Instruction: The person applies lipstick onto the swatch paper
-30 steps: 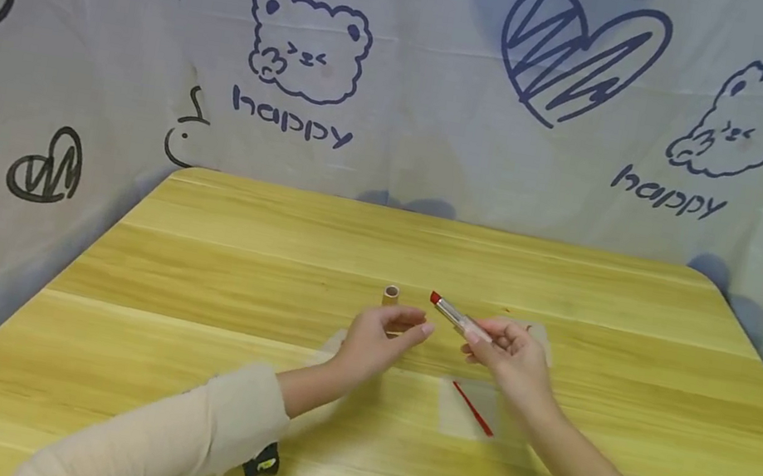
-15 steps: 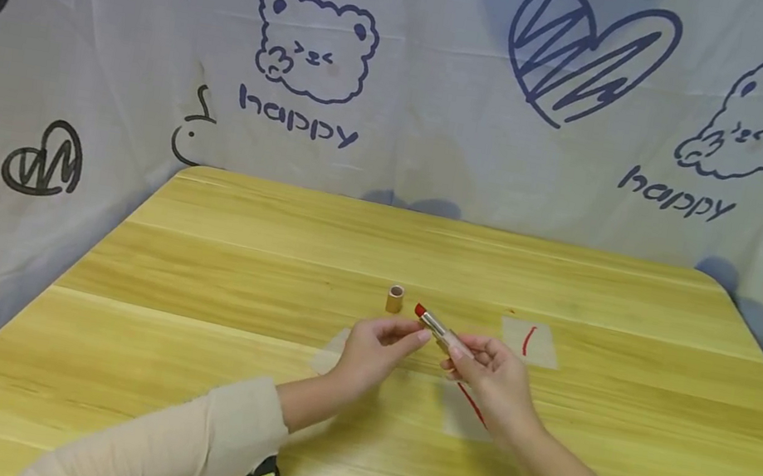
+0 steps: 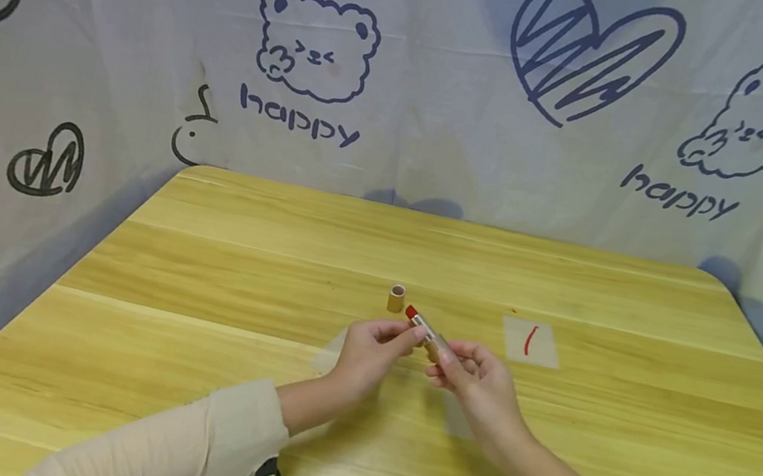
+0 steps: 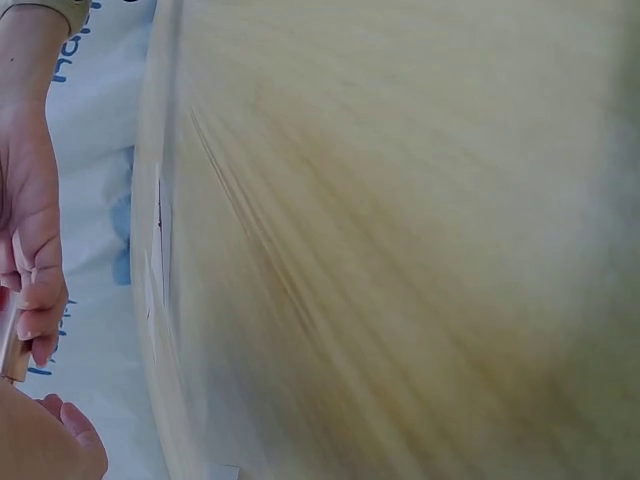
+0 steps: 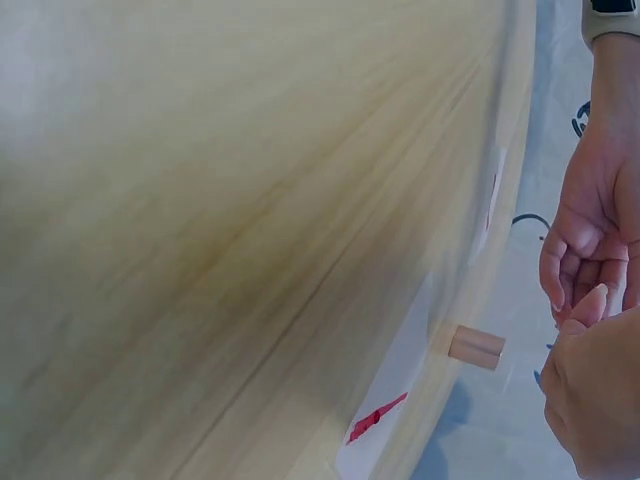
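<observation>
In the head view, a lipstick [image 3: 427,335] with a red bullet and silver tube is held between both hands, its red end pointing up and to the left. The left hand [image 3: 364,357] pinches the tube between thumb and fingers, just below the red end. Lower down, the right hand [image 3: 486,392] grips the lipstick's base. A gold-brown lipstick cap [image 3: 396,299] stands upright on the table beyond the left hand, its hollow end up. In the left wrist view, only a piece of the lipstick base [image 4: 14,348] shows between the fingers.
A small pale paper [image 3: 545,350] with a red stroke lies at the right. Another paper [image 3: 459,418] is partly covered by the right hand, and a third paper [image 3: 329,354] sits beside the left hand. Printed cloth [image 3: 435,95] hangs behind the table [image 3: 261,235].
The right hand has brought the lipstick left and slightly down to the left hand. The left thumb and fingers, apart from it before, now pinch its tube. The cap has stayed standing.
</observation>
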A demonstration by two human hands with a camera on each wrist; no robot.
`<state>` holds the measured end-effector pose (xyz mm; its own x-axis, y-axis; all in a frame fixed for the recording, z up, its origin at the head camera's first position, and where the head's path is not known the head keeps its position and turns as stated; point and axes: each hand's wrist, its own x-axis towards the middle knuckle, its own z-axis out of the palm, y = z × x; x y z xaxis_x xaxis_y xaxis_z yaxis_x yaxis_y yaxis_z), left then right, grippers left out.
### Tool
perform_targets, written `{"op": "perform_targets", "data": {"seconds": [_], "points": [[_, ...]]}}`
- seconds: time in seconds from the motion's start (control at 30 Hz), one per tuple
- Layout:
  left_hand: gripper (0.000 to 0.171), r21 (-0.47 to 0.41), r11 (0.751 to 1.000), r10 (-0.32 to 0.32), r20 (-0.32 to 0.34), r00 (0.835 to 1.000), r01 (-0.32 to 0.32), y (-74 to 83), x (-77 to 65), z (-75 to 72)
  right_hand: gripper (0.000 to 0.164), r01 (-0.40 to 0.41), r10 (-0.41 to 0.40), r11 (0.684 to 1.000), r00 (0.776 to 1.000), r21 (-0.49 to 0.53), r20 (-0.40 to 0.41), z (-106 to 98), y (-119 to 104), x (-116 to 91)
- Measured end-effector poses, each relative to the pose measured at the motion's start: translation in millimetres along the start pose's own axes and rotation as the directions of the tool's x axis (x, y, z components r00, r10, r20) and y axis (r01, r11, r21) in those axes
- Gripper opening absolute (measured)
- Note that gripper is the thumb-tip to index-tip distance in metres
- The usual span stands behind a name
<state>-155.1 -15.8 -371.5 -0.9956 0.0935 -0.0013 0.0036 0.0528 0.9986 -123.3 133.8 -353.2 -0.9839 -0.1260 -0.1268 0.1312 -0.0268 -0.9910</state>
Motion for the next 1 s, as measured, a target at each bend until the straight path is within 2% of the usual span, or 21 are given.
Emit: {"op": "perform_targets", "data": {"seconds": [0.2, 0.3, 0.53, 0.73, 1.0], "points": [[0.028, -0.013, 1.000, 0.021, -0.009, 1.000, -0.021, -0.1, 2.0, -1.4, 0.033, -0.022, 0.022, 1.000, 0.999, -0.004, 0.046, 2, 2, 0], [0.027, -0.005, 0.999, 0.037, 0.007, 0.999, -0.037, -0.2, 3.4, -3.0, 0.036, -0.033, 0.035, 0.999, 0.996, -0.026, 0.077, 3, 3, 0], [0.026, 0.021, 0.997, 0.074, 0.095, 0.993, -0.076, 3.8, 4.9, -11.5, 0.036, -0.015, 0.029, 0.996, 0.988, -0.092, 0.149, 0, 7, 2], [0.024, 0.030, 0.997, 0.059, 0.162, 0.985, -0.065, 5.7, 8.2, -18.6, 0.037, 0.037, -0.001, 0.991, 0.963, -0.127, 0.269, -5, 9, 4], [0.026, 0.068, 0.996, 0.039, 0.242, 0.970, -0.057, 6.4, 11.4, -22.7, 0.039, 0.081, -0.035, 0.987, 0.953, -0.141, 0.302, -11, 12, 6]]}}
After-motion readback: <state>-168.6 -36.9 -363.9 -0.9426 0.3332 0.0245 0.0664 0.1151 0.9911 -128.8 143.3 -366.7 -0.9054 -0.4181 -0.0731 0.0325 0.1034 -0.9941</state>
